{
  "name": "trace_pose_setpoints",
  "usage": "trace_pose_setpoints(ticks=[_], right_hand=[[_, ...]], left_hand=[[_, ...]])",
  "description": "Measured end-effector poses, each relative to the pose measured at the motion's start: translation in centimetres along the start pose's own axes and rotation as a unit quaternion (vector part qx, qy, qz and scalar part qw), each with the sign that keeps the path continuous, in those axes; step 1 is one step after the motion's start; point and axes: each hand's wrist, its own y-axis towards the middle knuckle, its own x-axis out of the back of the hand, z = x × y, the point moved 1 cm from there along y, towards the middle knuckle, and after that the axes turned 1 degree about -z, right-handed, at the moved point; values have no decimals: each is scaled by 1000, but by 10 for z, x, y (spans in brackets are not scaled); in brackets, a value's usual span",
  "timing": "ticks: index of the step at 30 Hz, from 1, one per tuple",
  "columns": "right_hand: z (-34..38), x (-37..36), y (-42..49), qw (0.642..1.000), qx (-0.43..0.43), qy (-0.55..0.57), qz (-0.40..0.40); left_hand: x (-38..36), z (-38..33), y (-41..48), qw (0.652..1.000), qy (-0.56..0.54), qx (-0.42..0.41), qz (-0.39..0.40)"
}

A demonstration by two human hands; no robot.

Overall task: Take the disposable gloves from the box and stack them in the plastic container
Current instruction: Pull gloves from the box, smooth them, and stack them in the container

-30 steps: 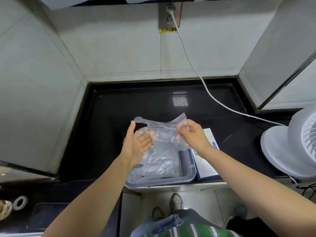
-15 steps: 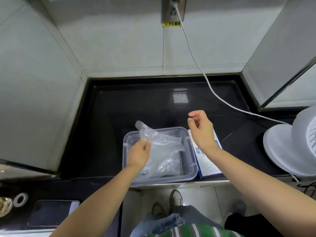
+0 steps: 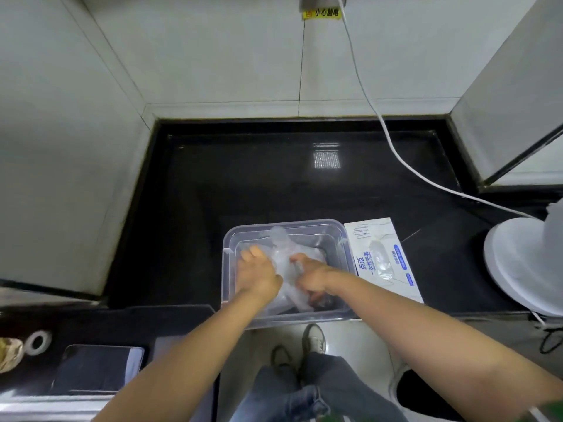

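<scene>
Both hands have dropped into the plastic container (image 3: 304,222), left hand (image 3: 259,277) and right hand (image 3: 315,275) bearing down on the glove (image 3: 285,258) inside it, pinching or flat-palmed not discernible; the box (image 3: 384,260) lies just right, lengthwise fore-and-aft, nearest the right hand.

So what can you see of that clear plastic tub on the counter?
The clear rectangular plastic container has rounded corners and a thick rim. Lidless and upright, it sits at the black countertop's front edge, close beside the white glove box. Crumpled transparent gloves lie inside, and the left hand and right hand reach in onto them.
</scene>
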Motion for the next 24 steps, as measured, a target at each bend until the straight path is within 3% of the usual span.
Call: trace_pose_setpoints(ticks=[2, 3, 4, 5, 7, 9, 11, 14, 18, 22, 24], right_hand=[[0, -2, 0, 999, 8, -32, 4], [1, -2, 2, 998, 16, -63, 13], [0, -1, 3, 996, 23, -87, 18], [0, 0, 1, 993, 23, -111, 20], [-3, 2, -2, 992, 8, -118, 36], [-10, 3, -2, 995, -16, -70, 63], [-14, 1, 1, 998, -17, -50, 42], [-15, 2, 5, 994, 22, -84, -60], [-12, 0, 5, 991, 16, -120, -48], [5, 18, -20, 985, 120, 36, -118], [10, 41, -44, 945, 194, 158, -211]], left_hand=[[12, -13, -15, 972, -40, -97, -209], [13, -17, -17, 948, -84, -142, -272], [13, -22, -17, 939, -116, -179, -269], [12, -26, -16, 950, -130, -196, -208], [0, -29, -6, 985, -86, -150, -6], [-14, -18, 6, 984, -51, -93, 144], [-21, -7, 13, 984, -46, -66, 161], [-25, 1, 16, 984, -31, -54, 167], [-31, 2, 14, 982, 4, -61, 180], [-28, 3, 14, 985, -15, -80, 154], [-21, -2, 14, 991, -47, -92, 88]])
